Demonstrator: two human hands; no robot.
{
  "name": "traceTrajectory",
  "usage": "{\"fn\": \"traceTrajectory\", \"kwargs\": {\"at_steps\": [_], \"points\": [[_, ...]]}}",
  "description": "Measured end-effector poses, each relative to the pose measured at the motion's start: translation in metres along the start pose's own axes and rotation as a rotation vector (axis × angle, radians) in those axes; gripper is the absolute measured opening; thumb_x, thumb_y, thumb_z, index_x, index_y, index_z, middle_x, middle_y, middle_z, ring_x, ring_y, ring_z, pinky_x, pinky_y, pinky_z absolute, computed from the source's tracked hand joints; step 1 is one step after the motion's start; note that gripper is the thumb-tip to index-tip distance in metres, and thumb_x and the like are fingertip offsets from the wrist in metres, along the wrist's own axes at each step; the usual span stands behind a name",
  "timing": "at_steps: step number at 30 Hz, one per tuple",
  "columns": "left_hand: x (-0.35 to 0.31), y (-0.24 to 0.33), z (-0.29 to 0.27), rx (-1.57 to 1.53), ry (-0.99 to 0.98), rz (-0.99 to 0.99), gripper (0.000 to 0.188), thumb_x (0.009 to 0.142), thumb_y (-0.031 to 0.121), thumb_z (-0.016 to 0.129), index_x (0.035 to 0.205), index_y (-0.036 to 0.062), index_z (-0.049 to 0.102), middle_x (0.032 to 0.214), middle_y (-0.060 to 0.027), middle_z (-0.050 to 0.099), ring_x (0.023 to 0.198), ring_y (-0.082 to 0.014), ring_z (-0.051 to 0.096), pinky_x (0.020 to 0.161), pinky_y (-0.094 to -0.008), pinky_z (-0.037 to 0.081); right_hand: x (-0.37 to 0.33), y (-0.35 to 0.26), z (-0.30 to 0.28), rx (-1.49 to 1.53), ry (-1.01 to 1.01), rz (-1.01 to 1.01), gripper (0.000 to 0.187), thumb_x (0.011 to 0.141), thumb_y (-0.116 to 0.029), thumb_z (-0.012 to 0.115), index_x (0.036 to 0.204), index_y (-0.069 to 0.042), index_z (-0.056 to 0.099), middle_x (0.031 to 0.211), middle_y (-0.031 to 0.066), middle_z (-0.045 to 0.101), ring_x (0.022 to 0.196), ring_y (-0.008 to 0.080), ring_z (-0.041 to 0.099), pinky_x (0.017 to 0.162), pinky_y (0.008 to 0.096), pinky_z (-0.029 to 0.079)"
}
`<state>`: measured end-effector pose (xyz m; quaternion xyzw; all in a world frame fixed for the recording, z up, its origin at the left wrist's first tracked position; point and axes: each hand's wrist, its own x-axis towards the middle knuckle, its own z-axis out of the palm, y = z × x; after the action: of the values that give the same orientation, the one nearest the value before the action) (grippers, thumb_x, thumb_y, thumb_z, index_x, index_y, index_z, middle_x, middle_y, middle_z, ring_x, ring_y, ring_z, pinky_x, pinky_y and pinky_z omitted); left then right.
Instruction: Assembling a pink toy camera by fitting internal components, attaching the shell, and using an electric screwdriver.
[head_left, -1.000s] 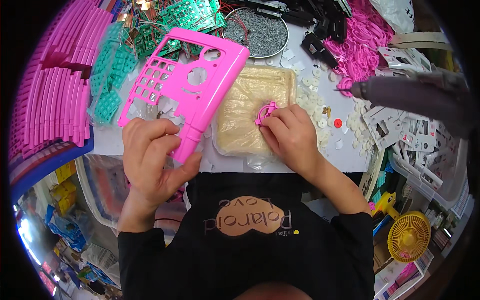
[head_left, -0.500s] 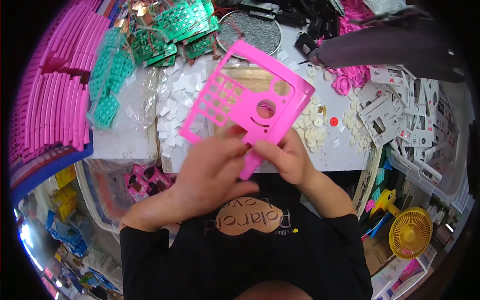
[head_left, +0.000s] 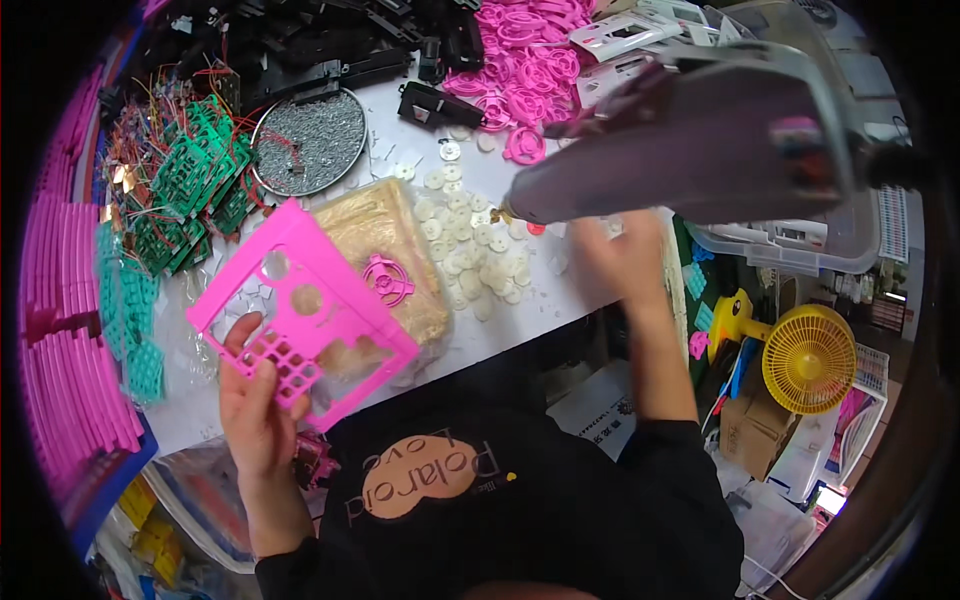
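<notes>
My left hand (head_left: 258, 405) is closed on a pink plastic casing panel (head_left: 322, 255), gripping its lower left by the grid of square holes. The panel is tilted and has round openings beside the grid. It hangs partly over a plastic-wrapped tan block (head_left: 365, 225), on which a pink ring-shaped part (head_left: 388, 281) lies. My right hand (head_left: 628, 258) is reached out at the right side of the table, smeared by motion, below a dark grey hand-tool-like body (head_left: 670, 170). Whether its fingers hold anything is not visible. Round off-white discs (head_left: 480, 260) are scattered between the hands.
Green circuit boards (head_left: 195, 190) with wires and a round tray of small screws (head_left: 310, 140) sit at the back left. Black parts (head_left: 330, 75) and pink rings (head_left: 530, 60) are piled behind. Pink panels (head_left: 75, 390) are stacked left. A yellow fan (head_left: 810, 358) stands at right.
The pink panel has moved left and turned, from both hands into my left hand alone. My right hand has let go and moved right. The whole view has shifted toward the right.
</notes>
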<state>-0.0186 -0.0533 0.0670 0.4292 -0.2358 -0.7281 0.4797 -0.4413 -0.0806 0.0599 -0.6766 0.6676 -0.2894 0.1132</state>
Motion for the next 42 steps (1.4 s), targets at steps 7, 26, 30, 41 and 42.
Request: {"fn": "traceTrajectory", "kwargs": {"at_steps": [7,26,30,41,42], "points": [[0.006,-0.003,0.026,-0.051,-0.001,-0.098,0.06,0.1,0.017,0.058,0.152,0.0027,0.031,0.121,-0.0151,0.062,0.094,-0.0215,0.067,0.051,-0.0221,0.048,0.033,0.144,-0.075,-0.869,-0.048,-0.01,0.034,0.089,-0.021,0.068,0.119,-0.004,0.067,0.12,0.0192,0.067,0.113,0.0347,0.062,0.1,0.0456,0.047],[0.027,-0.021,0.038,-0.396,-0.434,-0.499,0.059,0.103,0.038,0.055,0.149,0.0053,0.037,0.141,-0.0121,0.055,0.125,-0.0248,0.06,0.105,-0.0403,0.05,0.05,-0.144,0.045,0.387,-0.43,-0.858,0.029,0.068,-0.018,0.077,0.093,-0.011,0.063,0.118,0.0093,0.062,0.117,0.0388,0.049,0.099,0.046,0.041],[0.014,-0.006,0.023,-0.189,-0.282,-0.316,0.061,0.099,0.014,0.063,0.151,0.0048,0.033,0.141,-0.0138,0.055,0.126,-0.0231,0.058,0.104,-0.0407,0.05,0.046,-0.132,0.041,0.593,-0.467,-0.487,0.083,0.065,-0.028,0.086,0.137,-0.009,0.051,0.142,0.0158,0.049,0.13,0.0378,0.045,0.11,0.0465,0.038],[0.005,-0.013,0.023,0.471,0.054,0.476,0.085,0.095,-0.005,0.045,0.159,0.0017,-0.011,0.163,-0.0199,0.018,0.142,-0.0274,0.038,0.116,-0.0394,0.032,-0.016,-0.161,0.096,1.387,-0.604,0.217,0.066,0.093,-0.009,0.067,0.148,0.002,0.033,0.137,0.0086,0.052,0.126,0.0155,0.049,0.107,0.034,0.041],[0.005,-0.014,0.022,0.473,0.086,0.524,0.087,0.093,-0.007,0.043,0.159,0.0016,-0.014,0.166,-0.0199,0.012,0.144,-0.0282,0.035,0.117,-0.0396,0.03,-0.015,-0.163,0.096,1.404,-0.623,0.217,0.066,0.094,-0.009,0.067,0.149,0.002,0.032,0.137,0.0088,0.051,0.126,0.0156,0.049,0.107,0.0337,0.04]]}}
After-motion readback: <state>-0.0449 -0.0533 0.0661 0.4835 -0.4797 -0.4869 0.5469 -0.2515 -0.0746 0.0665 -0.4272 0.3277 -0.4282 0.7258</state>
